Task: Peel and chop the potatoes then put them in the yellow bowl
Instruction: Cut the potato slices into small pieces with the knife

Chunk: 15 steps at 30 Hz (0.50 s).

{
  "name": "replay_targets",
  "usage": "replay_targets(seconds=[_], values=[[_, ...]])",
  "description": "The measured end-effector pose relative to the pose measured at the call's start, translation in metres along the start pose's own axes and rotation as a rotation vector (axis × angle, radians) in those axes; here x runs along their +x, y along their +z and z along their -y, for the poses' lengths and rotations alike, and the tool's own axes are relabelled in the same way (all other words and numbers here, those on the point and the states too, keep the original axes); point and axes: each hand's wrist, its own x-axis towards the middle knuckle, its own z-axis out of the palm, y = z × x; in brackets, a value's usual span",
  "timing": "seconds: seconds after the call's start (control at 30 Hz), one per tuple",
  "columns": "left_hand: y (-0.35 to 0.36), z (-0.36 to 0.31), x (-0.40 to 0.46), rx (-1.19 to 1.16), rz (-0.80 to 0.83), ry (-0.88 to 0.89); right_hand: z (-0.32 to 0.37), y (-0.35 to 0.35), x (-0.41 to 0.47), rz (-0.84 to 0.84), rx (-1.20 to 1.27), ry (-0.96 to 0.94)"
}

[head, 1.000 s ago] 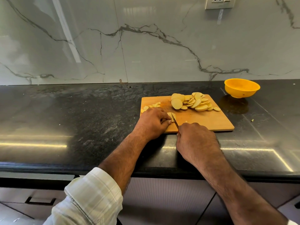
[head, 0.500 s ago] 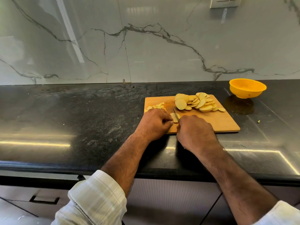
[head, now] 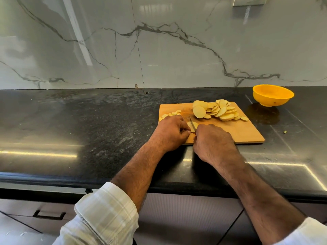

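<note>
the potato piece [head: 192, 125] lies at the near-left part of the wooden chopping board [head: 246, 131], your left hand [head: 170, 134] at its 9 o'clock with fingers curled onto it, likely to steady it. your right hand [head: 213, 141] at 4 o'clock is clamped on the knife [head: 192, 123], blade across the piece. potato slices [head: 216, 110] are heaped at 1 o'clock, clear of the cut. the yellow bowl [head: 272, 95] waits farther out at 2 o'clock, on the black counter [head: 88, 121].

Left hand [head: 170, 132] pinches a potato piece [head: 192, 125] — right hand [head: 213, 141] grips the knife [head: 192, 123] on the cutting board [head: 244, 131].
</note>
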Motion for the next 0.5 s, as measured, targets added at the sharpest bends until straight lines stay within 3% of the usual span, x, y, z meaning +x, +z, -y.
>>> replay_targets(seconds=[0.1,0.3,0.5], values=[[0.000,0.000,-0.001,0.015,0.001,0.005,0.003,-0.001,0.008,0.016,0.015,0.007],[-0.002,-0.001,-0.001,-0.023,0.006,-0.007,-0.005,0.012,-0.015,-0.124,0.040,-0.006],[-0.002,-0.003,-0.001,-0.017,0.017,-0.004,0.000,0.006,-0.022,-0.057,0.015,-0.019]])
